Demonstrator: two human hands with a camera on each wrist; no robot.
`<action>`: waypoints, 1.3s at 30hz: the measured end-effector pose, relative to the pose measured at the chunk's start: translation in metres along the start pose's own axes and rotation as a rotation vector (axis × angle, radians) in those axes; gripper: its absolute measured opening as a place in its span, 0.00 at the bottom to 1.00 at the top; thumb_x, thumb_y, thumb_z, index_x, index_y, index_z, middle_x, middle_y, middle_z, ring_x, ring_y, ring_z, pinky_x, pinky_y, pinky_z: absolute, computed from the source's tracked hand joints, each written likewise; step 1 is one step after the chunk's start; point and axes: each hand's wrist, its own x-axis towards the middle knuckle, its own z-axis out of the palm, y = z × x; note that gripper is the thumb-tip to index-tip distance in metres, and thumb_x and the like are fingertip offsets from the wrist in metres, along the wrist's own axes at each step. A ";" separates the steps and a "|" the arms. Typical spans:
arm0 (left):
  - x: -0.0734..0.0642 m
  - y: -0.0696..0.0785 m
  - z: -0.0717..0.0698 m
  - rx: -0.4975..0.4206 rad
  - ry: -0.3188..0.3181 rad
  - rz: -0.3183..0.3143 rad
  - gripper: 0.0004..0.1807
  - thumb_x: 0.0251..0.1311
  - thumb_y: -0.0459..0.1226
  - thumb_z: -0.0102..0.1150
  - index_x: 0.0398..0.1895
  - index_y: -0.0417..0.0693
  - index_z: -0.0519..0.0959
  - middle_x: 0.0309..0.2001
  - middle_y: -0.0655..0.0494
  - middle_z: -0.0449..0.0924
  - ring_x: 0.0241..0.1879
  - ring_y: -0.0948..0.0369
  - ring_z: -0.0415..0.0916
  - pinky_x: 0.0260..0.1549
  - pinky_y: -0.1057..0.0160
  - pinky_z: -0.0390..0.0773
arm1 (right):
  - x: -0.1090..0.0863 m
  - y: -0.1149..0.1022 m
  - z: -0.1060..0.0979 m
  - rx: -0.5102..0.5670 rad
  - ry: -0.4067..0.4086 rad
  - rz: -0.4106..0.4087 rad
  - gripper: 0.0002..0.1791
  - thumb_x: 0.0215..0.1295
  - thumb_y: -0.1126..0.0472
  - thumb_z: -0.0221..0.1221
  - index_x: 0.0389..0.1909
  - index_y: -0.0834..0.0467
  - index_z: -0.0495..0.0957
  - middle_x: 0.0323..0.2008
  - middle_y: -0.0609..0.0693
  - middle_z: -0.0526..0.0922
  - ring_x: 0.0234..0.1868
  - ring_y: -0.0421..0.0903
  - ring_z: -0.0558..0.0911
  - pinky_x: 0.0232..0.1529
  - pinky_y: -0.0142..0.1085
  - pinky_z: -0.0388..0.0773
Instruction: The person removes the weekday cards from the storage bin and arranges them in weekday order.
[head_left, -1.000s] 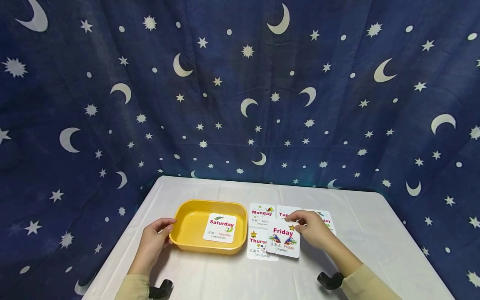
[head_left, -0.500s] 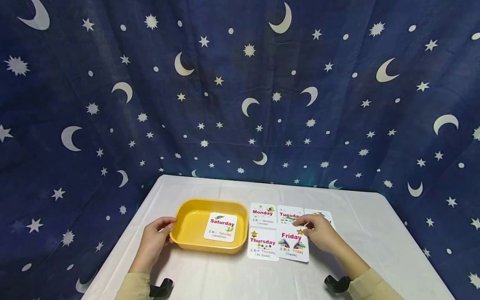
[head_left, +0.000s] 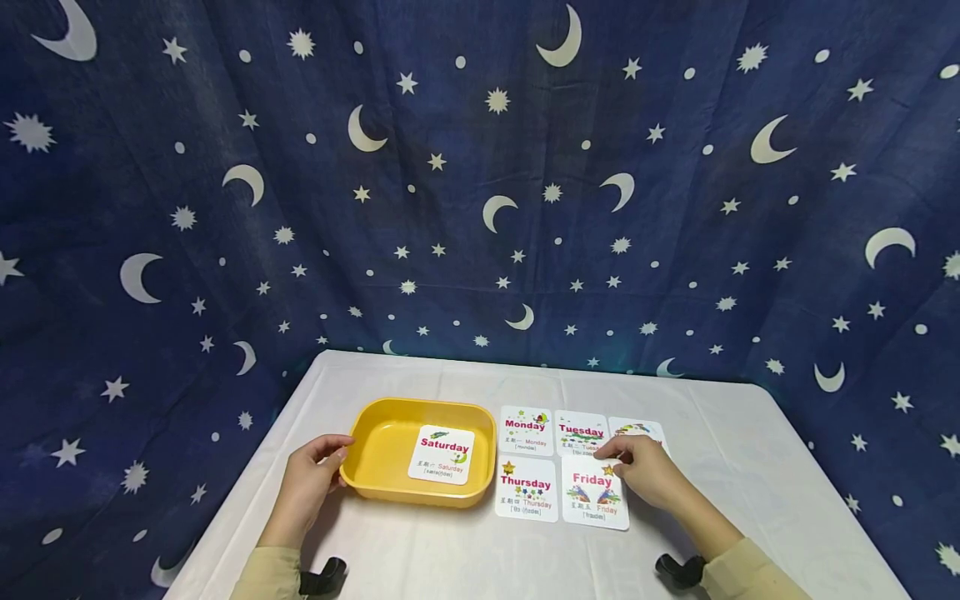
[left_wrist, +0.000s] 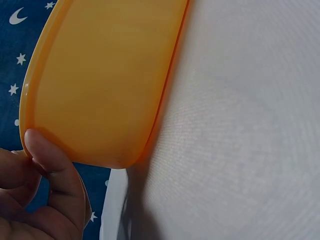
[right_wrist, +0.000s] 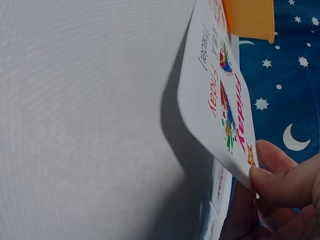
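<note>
My right hand (head_left: 643, 472) pinches the top right corner of the Friday card (head_left: 595, 500) between thumb and fingers. In the right wrist view this card (right_wrist: 215, 95) is tilted, with its shadow on the cloth beneath. It is just right of the Thursday card (head_left: 527, 489) and below the Tuesday card (head_left: 581, 429). My left hand (head_left: 309, 479) holds the left rim of a yellow tray (head_left: 375, 492); the left wrist view shows the thumb (left_wrist: 52, 157) against the rim. The Saturday card (head_left: 442, 455) lies inside the tray, at its right side.
The Monday card (head_left: 525, 430) lies right of the tray. A further card (head_left: 637, 430) at the end of the top row is partly covered by the right hand. A white cloth covers the table (head_left: 465, 550); behind hangs a dark blue curtain (head_left: 450, 208) with moons and stars.
My right hand has moved the Friday card rightward and slightly nearer, off the Thursday card, which now shows whole. The left hand stays on the tray.
</note>
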 end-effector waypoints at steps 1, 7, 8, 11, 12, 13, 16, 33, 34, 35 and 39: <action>0.000 0.000 0.000 0.000 0.001 -0.001 0.13 0.79 0.29 0.53 0.60 0.32 0.81 0.53 0.36 0.79 0.28 0.61 0.74 0.27 0.67 0.81 | 0.000 0.001 0.001 0.000 0.001 0.001 0.20 0.62 0.79 0.62 0.42 0.53 0.92 0.47 0.51 0.88 0.39 0.47 0.74 0.35 0.32 0.68; 0.000 0.000 0.000 -0.006 0.004 -0.004 0.14 0.79 0.28 0.53 0.60 0.32 0.81 0.54 0.35 0.78 0.28 0.61 0.75 0.28 0.67 0.82 | 0.001 0.002 0.005 -0.011 0.006 0.008 0.18 0.61 0.78 0.62 0.40 0.53 0.91 0.45 0.50 0.87 0.39 0.46 0.75 0.37 0.33 0.71; 0.000 0.000 0.000 -0.007 0.003 -0.004 0.14 0.79 0.28 0.53 0.60 0.32 0.81 0.54 0.34 0.78 0.28 0.61 0.74 0.28 0.67 0.82 | 0.001 0.001 0.006 -0.016 0.008 0.008 0.18 0.61 0.78 0.63 0.39 0.53 0.91 0.44 0.50 0.87 0.39 0.46 0.76 0.38 0.34 0.71; 0.000 0.000 0.001 -0.008 0.000 -0.003 0.14 0.79 0.28 0.53 0.60 0.32 0.81 0.54 0.34 0.78 0.28 0.61 0.74 0.28 0.68 0.82 | 0.001 0.000 0.007 -0.036 0.016 0.004 0.17 0.61 0.78 0.63 0.37 0.53 0.91 0.43 0.49 0.87 0.41 0.45 0.78 0.41 0.36 0.74; 0.000 0.000 0.001 -0.008 0.000 -0.002 0.14 0.79 0.28 0.53 0.60 0.32 0.81 0.54 0.35 0.78 0.28 0.61 0.74 0.27 0.67 0.82 | 0.001 0.000 0.008 -0.044 0.018 0.004 0.17 0.61 0.78 0.63 0.37 0.53 0.91 0.43 0.49 0.87 0.41 0.45 0.78 0.42 0.37 0.74; 0.000 0.000 0.001 -0.008 0.000 -0.002 0.14 0.79 0.28 0.53 0.60 0.32 0.81 0.54 0.35 0.78 0.28 0.61 0.74 0.27 0.67 0.82 | 0.001 -0.001 0.008 -0.049 0.020 0.007 0.17 0.61 0.78 0.63 0.37 0.53 0.91 0.43 0.49 0.87 0.42 0.46 0.79 0.43 0.37 0.75; 0.000 0.000 0.001 -0.005 0.004 -0.001 0.13 0.79 0.28 0.54 0.60 0.32 0.81 0.52 0.36 0.79 0.27 0.60 0.74 0.27 0.67 0.81 | 0.001 -0.002 0.011 -0.062 0.027 0.022 0.17 0.61 0.78 0.63 0.36 0.54 0.90 0.44 0.51 0.87 0.43 0.47 0.80 0.45 0.38 0.76; 0.002 -0.003 0.001 -0.024 -0.012 -0.012 0.14 0.79 0.29 0.54 0.61 0.31 0.80 0.51 0.40 0.79 0.26 0.61 0.74 0.26 0.66 0.82 | 0.005 0.003 0.019 -0.103 0.064 0.037 0.13 0.60 0.77 0.65 0.35 0.55 0.88 0.40 0.50 0.86 0.41 0.47 0.79 0.44 0.40 0.77; 0.002 -0.003 0.001 -0.024 -0.012 -0.013 0.14 0.79 0.29 0.54 0.61 0.31 0.80 0.51 0.39 0.79 0.26 0.60 0.74 0.26 0.67 0.82 | 0.005 0.003 0.019 -0.108 0.066 0.033 0.13 0.60 0.77 0.65 0.35 0.55 0.88 0.39 0.50 0.86 0.40 0.47 0.79 0.43 0.40 0.77; 0.002 -0.003 0.001 -0.025 -0.012 -0.013 0.14 0.79 0.29 0.54 0.62 0.31 0.79 0.51 0.39 0.79 0.26 0.60 0.74 0.26 0.67 0.82 | 0.005 0.002 0.019 -0.113 0.069 0.031 0.13 0.60 0.77 0.65 0.34 0.55 0.88 0.39 0.50 0.86 0.40 0.47 0.79 0.43 0.40 0.77; 0.002 -0.002 0.001 -0.027 -0.011 -0.013 0.14 0.79 0.29 0.54 0.61 0.31 0.80 0.51 0.40 0.79 0.27 0.60 0.74 0.26 0.67 0.82 | 0.004 0.001 0.020 -0.132 0.081 0.023 0.12 0.58 0.76 0.66 0.33 0.55 0.87 0.36 0.50 0.85 0.38 0.46 0.77 0.41 0.39 0.74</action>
